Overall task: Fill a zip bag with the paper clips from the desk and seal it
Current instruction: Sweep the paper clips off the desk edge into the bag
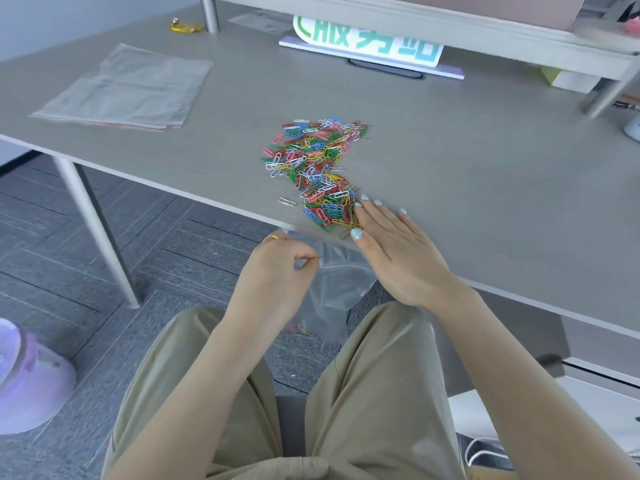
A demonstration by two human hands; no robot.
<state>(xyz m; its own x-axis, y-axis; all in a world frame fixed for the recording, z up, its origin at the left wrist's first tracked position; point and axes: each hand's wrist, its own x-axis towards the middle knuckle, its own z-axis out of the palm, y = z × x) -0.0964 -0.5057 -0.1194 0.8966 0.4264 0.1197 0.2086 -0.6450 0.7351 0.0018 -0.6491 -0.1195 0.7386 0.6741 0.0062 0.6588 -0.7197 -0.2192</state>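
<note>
Lap: person seated, khaki trousers (pixel 374 393) fill the bottom of the view.
Zip bag: clear zip bag (pixel 337 282) hangs below the desk's near edge, between the knees; mouth up at the edge, a few coloured clips visible low inside it.
Left hand: left hand (pixel 277 268) below the desk edge, fingers curled, pinching the bag's rim at its left side; gold ring on one finger.
Right hand: right hand (pixel 391 244) flat on the desk top, fingers straight and spread apart, palm down, holding nothing; fingertips touch the right side of the clip pile's near end.
Paper clips: paper clips (pixel 318 171) in a long multicolour pile on the desk, running from mid-desk down to the near edge right above the bag's mouth; near end touches the right hand.
Stray clips: two silver clips (pixel 286 201) lie just left of the pile, near the edge.
Desk: grey desk (pixel 485 174), metal legs at left.
Spare bags: stack of flat clear bags (pixel 128 88) far left on the desk, well apart from the pile.
Sign: white sign with green lettering (pixel 370 43) at the back, under a raised shelf (pixel 433 26).
Yellow item: small yellow object (pixel 185 27) at far left back; too small to tell what.
</note>
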